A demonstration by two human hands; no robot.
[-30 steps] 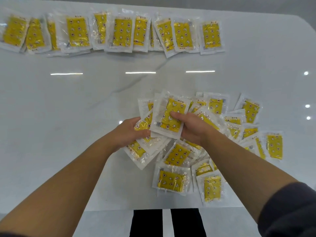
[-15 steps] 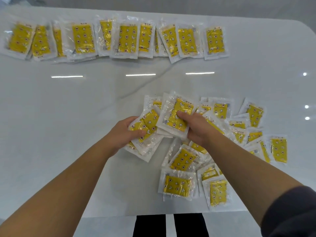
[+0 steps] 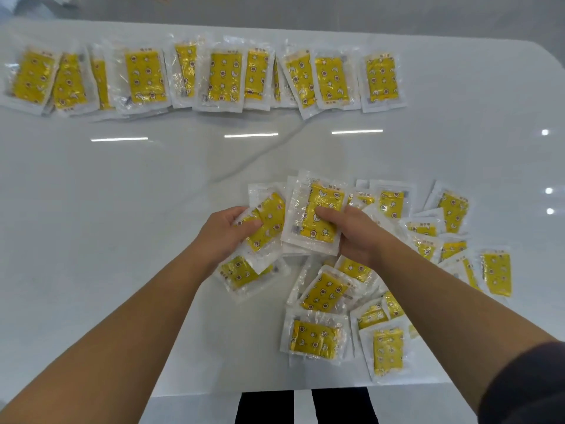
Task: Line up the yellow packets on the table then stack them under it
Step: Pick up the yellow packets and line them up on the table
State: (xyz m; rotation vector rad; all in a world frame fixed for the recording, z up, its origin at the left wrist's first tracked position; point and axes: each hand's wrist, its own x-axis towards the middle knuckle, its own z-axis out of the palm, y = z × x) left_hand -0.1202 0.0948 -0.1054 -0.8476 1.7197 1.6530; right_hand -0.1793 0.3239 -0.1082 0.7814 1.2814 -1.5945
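Showing two hands above a white desk (image 3: 122, 209). The left hand (image 3: 223, 237) curls its fingers round a tilted yellow packet (image 3: 270, 220). The right hand (image 3: 354, 234) pinches an upright yellow packet (image 3: 318, 209), thumb on its printed face. The two held packets sit just beside each other, edges overlapping. Beneath them and to the right lies a loose heap of packets (image 3: 324, 292), reaching toward the near edge. A row of overlapping packets (image 3: 146, 76) runs along the far side, from left to centre.
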